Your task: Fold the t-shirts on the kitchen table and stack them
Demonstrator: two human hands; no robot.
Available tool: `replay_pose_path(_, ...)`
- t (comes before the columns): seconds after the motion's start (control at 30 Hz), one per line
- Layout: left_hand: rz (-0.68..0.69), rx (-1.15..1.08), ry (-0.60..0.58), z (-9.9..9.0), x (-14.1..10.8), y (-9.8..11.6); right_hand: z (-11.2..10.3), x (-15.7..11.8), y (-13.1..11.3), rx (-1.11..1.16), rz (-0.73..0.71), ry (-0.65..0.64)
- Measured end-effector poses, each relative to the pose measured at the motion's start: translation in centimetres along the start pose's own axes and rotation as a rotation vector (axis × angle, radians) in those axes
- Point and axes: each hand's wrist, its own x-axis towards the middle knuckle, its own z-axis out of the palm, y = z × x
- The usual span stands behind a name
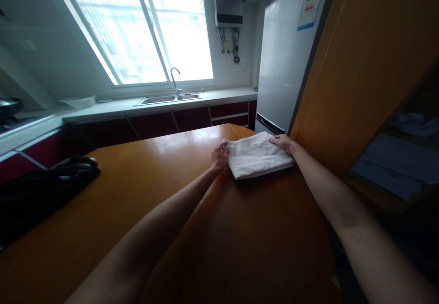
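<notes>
A folded white cloth lies near the right end of the wooden table, with a dark edge showing beneath its front side. My left hand pinches the cloth's left far corner between thumb and fingers. At the cloth's right far corner, my right hand grips the edge, its fingers on top of the fabric. Both arms reach forward over the table, one to each side of the cloth.
Black fabric lies at the table's left. Beyond the table are a counter with a sink and a fridge. A wooden panel stands close on the right, beside shelves with folded fabric.
</notes>
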Motion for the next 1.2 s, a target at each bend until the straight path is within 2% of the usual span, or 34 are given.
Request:
replay_pose_path(0.1, -0.019, 0.082, 0.010, -0.5, -0.2, 0.0, 0.5, 0.0, 0.6, -0.126, -0.016, 0.068)
replay_pose_path(0.17, 0.017, 0.143, 0.017, -1.1, -0.4, 0.8, 0.9, 0.1, 0.5, -0.196, -0.054, 0.141)
replay_pose_path(0.23, 0.157, 0.224, -0.037, -1.3, -0.8, 2.3, 1.7, 0.3, 0.1, -0.270, -0.178, 0.216)
replay_pose_path(0.3, 0.338, 0.309, -0.169, -1.1, -1.7, 3.8, 3.1, 0.4, -0.4, -0.401, -0.365, 0.241)
replay_pose_path(0.37, 0.426, 0.377, -0.330, -0.3, -3.0, 4.9, 4.9, 0.4, -0.5, -0.554, -0.467, 0.172)
replay_pose_path(0.43, 0.416, 0.446, -0.451, 0.7, -4.5, 5.3, 6.5, 0.5, -0.2, -0.632, -0.423, 0.057)
replay_pose_path(0.5, 0.385, 0.502, -0.509, 1.4, -5.7, 5.2, 7.1, 0.8, 0.2, -0.635, -0.362, -0.020)
replay_pose_path(0.57, 0.368, 0.530, -0.534, 1.6, -6.2, 5.1, 6.4, 1.4, 0.2, -0.615, -0.360, -0.040)
replay_pose_path(0.63, 0.356, 0.535, -0.564, 1.4, -5.9, 5.3, 4.4, 2.4, -0.5, -0.589, -0.373, -0.030)
replay_pose_path(0.7, 0.358, 0.517, -0.572, 0.9, -4.8, 5.8, 2.1, 3.3, -1.5, -0.565, -0.392, 0.001)
replay_pose_path(0.8, 0.360, 0.496, -0.467, 0.6, -2.8, 6.1, 0.1, 3.7, -2.1, -0.555, -0.410, 0.037)
replay_pose_path(0.9, 0.297, 0.557, -0.407, 1.2, -1.4, 5.2, 0.9, 2.5, -0.5, -0.585, -0.390, 0.011)
replay_pose_path(1.03, 0.201, 0.609, -0.477, 1.9, -1.0, 3.8, 3.0, 0.2, 2.2, -0.633, -0.348, -0.042)
replay_pose_path(1.13, 0.209, 0.606, -0.479, 1.4, -1.4, 4.1, 3.3, -0.9, 2.4, -0.647, -0.343, -0.008)
replay_pose_path(1.2, 0.267, 0.585, -0.444, 0.9, -2.3, 4.6, 3.2, -1.5, 2.0, -0.643, -0.362, 0.032)
